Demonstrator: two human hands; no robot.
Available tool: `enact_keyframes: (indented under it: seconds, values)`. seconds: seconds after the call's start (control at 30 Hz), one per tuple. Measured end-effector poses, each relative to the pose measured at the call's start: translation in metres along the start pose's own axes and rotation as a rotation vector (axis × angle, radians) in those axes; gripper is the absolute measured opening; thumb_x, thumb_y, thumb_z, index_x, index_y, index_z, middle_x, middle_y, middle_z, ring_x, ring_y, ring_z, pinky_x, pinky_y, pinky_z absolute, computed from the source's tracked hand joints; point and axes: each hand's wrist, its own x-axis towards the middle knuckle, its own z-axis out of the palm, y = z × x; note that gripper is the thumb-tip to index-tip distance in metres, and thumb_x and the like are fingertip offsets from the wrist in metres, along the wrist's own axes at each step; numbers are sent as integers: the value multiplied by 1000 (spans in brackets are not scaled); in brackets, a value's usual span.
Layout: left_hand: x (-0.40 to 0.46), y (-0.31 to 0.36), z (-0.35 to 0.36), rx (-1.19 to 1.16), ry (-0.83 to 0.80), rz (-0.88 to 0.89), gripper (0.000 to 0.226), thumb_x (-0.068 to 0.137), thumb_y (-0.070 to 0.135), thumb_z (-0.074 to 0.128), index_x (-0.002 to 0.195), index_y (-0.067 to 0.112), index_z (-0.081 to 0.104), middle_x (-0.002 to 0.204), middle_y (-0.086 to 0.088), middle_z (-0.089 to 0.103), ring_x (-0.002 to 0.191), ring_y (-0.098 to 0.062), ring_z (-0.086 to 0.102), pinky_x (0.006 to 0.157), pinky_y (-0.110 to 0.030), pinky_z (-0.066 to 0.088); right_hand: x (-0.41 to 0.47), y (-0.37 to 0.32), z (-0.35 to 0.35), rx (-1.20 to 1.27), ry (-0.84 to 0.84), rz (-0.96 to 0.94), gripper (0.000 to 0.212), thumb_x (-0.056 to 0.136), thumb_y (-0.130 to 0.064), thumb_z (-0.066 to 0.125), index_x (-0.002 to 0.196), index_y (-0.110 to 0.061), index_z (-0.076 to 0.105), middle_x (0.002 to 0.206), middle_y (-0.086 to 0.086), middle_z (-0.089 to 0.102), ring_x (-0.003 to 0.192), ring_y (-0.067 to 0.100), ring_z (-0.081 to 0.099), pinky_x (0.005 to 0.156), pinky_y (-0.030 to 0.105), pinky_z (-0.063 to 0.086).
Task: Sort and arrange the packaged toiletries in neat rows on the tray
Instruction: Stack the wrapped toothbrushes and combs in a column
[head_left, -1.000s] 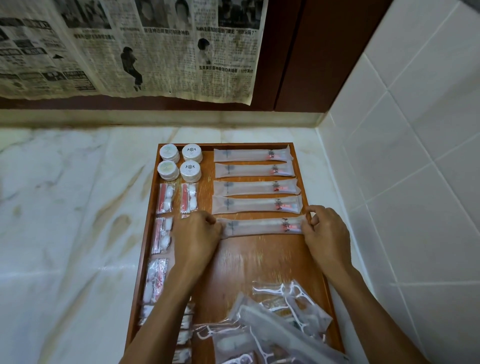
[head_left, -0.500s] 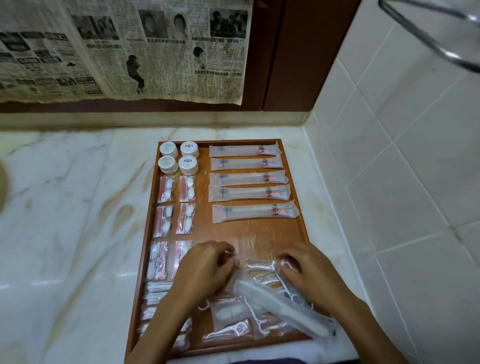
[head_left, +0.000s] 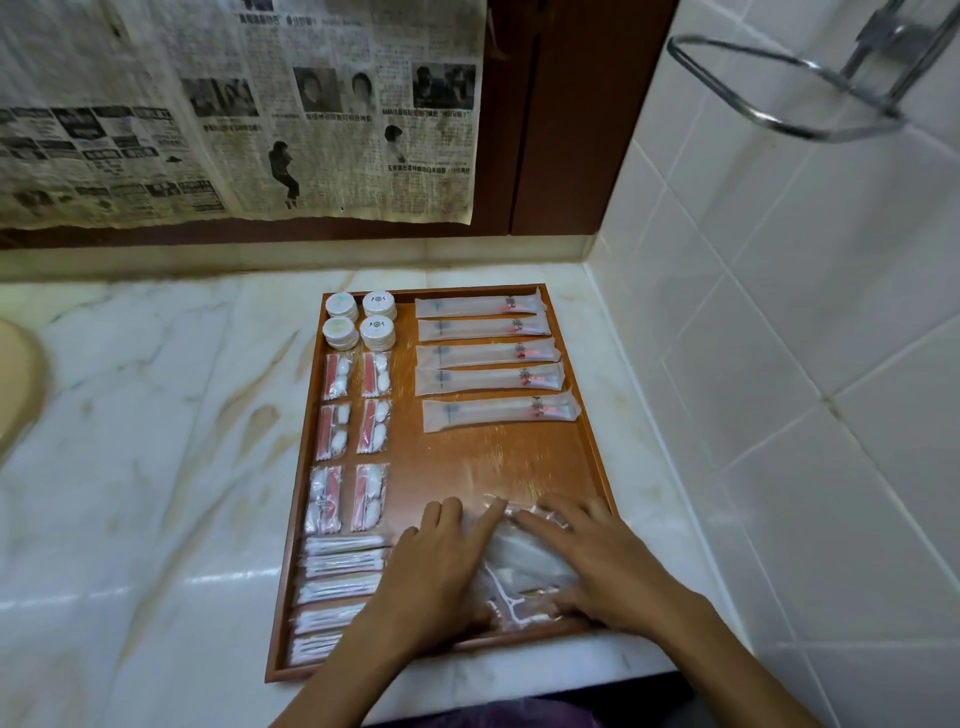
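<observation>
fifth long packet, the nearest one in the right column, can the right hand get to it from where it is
Probably yes. The right hand rests on the loose pile, and only bare tray lies between it and the fifth long packet.

A wooden tray (head_left: 582, 447) sat on a marble surface (head_left: 156, 441). Five long packets (head_left: 488, 358) lay in rows. Both hands, left (head_left: 436, 571) and right (head_left: 597, 561), lay flat with straight fingers on a heap of clear packets (head_left: 519, 556).
</observation>
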Motion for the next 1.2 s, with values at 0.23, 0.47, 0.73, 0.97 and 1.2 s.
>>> enact_keyframes:
  seconds: [0.23,0.47,0.73,0.97,1.2]
  values:
    - [13,-3,9,57,25,121,93,76,67,38,152,19,16,160,-2,12,137,-27,20,99,-48,31,9,4,-6,63,28,-26,64,81,-41,67,139,-36,40,128,-16,40,111,11,33,82,28,43]
    - [9,1,11,27,117,204,72,86,68,38,135,15,43,132,-3,45,110,-25,45,84,-40,43,2,5,-1,23,73,-37,56,89,-36,59,141,-29,41,142,-13,41,119,12,35,95,23,35]
    - [7,3,12,51,21,176,90,74,58,62,144,10,29,129,-10,42,104,-27,42,88,-38,46,-6,5,4,73,32,-8,71,81,-24,72,142,-34,38,147,-11,29,132,14,24,97,30,42]
    - [9,17,12,42,0,133,48,80,28,61,123,11,47,113,-7,48,95,-27,45,65,-37,43,-9,11,6,163,110,-59,42,79,-33,69,121,-29,61,114,-9,54,102,13,51,83,25,45]
    - [11,21,20,70,149,183,34,68,20,29,84,13,58,79,-6,54,72,-26,51,47,-33,37,-8,11,3,156,112,-47,40,79,-23,67,119,-24,65,115,-5,65,103,13,57,88,20,41]
